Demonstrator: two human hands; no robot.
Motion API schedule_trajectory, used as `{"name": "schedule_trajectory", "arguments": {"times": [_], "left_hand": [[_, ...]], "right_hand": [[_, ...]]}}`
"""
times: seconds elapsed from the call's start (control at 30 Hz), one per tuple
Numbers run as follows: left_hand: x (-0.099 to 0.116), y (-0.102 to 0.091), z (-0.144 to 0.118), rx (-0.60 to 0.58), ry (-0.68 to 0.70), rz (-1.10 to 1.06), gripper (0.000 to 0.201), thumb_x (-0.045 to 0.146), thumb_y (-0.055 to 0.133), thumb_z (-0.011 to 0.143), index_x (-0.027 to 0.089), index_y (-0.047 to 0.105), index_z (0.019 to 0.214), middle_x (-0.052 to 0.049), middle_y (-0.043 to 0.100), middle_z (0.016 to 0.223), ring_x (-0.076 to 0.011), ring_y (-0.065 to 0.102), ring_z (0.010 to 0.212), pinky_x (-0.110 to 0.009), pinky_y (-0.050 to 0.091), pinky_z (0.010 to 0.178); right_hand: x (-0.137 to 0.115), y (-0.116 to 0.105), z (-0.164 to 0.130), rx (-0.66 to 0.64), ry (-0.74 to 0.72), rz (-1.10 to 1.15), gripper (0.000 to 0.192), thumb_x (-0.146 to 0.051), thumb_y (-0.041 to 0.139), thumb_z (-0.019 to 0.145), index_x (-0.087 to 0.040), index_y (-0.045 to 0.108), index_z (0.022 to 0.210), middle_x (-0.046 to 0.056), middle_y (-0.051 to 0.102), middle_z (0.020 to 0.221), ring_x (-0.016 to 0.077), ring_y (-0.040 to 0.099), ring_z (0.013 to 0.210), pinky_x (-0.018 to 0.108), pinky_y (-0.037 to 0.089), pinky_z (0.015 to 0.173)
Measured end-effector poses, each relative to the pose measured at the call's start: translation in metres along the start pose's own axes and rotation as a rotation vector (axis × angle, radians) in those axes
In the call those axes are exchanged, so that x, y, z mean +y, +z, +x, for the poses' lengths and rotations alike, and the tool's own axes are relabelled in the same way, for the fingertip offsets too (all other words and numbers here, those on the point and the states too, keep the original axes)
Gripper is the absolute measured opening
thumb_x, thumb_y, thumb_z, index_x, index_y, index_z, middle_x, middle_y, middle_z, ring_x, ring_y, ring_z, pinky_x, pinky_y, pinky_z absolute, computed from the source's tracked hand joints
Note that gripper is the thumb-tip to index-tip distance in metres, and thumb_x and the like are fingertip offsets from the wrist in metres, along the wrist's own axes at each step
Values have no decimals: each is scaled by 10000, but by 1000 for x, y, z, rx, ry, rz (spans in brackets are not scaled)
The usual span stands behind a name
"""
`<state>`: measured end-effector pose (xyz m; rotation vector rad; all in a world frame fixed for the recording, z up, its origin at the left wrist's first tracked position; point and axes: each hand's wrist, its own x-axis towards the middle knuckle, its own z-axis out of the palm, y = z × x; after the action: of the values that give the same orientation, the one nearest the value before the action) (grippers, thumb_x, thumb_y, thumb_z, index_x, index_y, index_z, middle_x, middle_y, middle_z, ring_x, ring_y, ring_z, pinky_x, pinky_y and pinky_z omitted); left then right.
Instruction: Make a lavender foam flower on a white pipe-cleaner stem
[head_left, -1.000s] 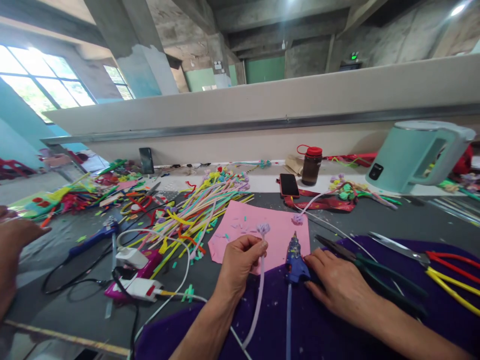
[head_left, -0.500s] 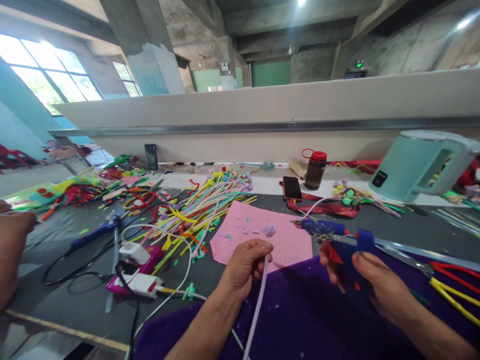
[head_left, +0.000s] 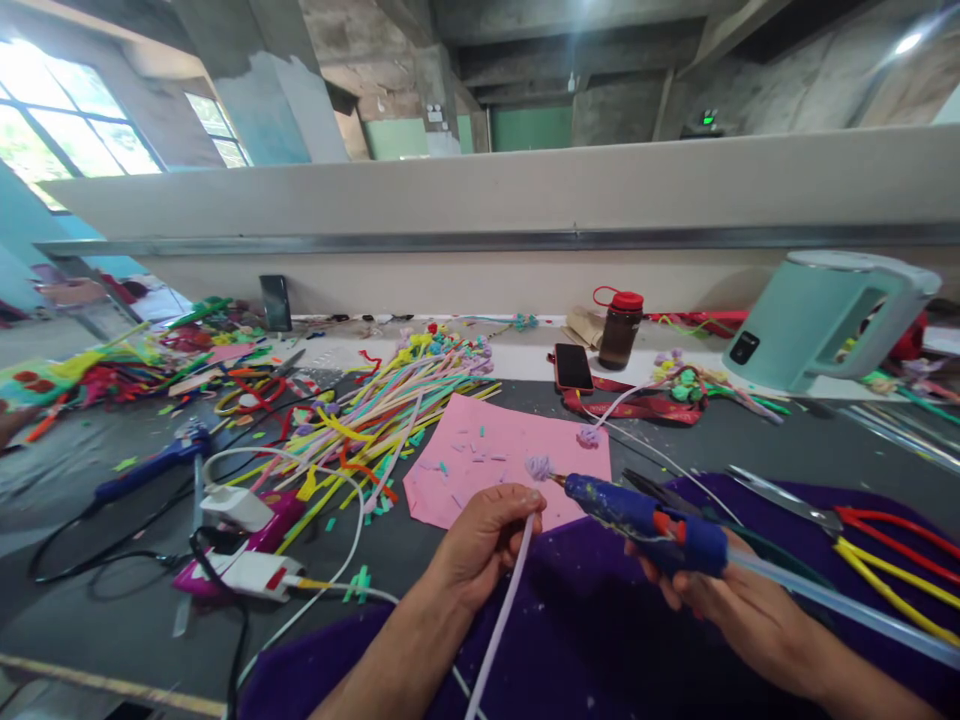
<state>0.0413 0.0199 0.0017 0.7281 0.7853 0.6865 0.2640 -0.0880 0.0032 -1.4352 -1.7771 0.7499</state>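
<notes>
My left hand (head_left: 487, 545) is pinching the lilac stem (head_left: 502, 612), bloom (head_left: 537, 467) sitting just far; right hand (head_left: 739, 615) is gripping the glue gun (head_left: 637, 515), nozzle (head_left: 559, 480) pointing left at bloom, contact unclear.

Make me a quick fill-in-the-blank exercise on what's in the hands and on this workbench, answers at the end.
1. The right hand grips a blue ____.
2. The lilac stem is pinched by the ____.
3. The scissors have handles in red and ____.
4. The brown bottle has a cap coloured ____.

Missing words: glue gun; left hand; yellow; red.
</notes>
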Motion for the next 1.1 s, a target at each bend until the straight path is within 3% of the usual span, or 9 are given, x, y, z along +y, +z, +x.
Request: {"name": "schedule_trajectory", "arguments": {"times": [0.23, 0.5, 0.7, 1.1], "left_hand": [[-3, -1, 2, -29, 9, 28, 141, 227, 653, 645, 106, 587, 618, 21, 505, 431, -18, 363, 297, -138, 170, 307], [-4, -3, 2, -42, 13, 8, 129, 220, 648, 655, 101, 599, 646, 22, 504, 424, -19, 378, 303, -130, 193, 311], [-2, -1, 0, -20, 2, 13, 135, 220, 662, 625, 100, 601, 639, 21, 506, 422, -19, 369, 300, -133, 188, 306], [0, 2, -1, -12, -29, -31, 148, 216, 653, 611, 77, 618, 648, -3, 553, 444, -27, 373, 292, -138, 215, 287]], "right_hand": [[0, 2, -3, 109, -23, -251, 506, -579, 345, 816, -193, 666, 749, 74, 586, 616, 189, 543, 558, 293, 490, 505], [-14, -3, 5, 47, -215, -352, 374, -464, 350, 869, -208, 611, 950, 67, 634, 823, 192, 595, 710, 287, 497, 662], [-25, -4, 13, 21, -324, -345, 361, -415, 278, 908, -208, 571, 863, 46, 618, 796, 163, 584, 680, 251, 469, 629], [-24, -3, 16, 38, -274, -221, 392, -467, 294, 890, -187, 519, 731, 43, 597, 696, 148, 558, 560, 244, 442, 519]]}}
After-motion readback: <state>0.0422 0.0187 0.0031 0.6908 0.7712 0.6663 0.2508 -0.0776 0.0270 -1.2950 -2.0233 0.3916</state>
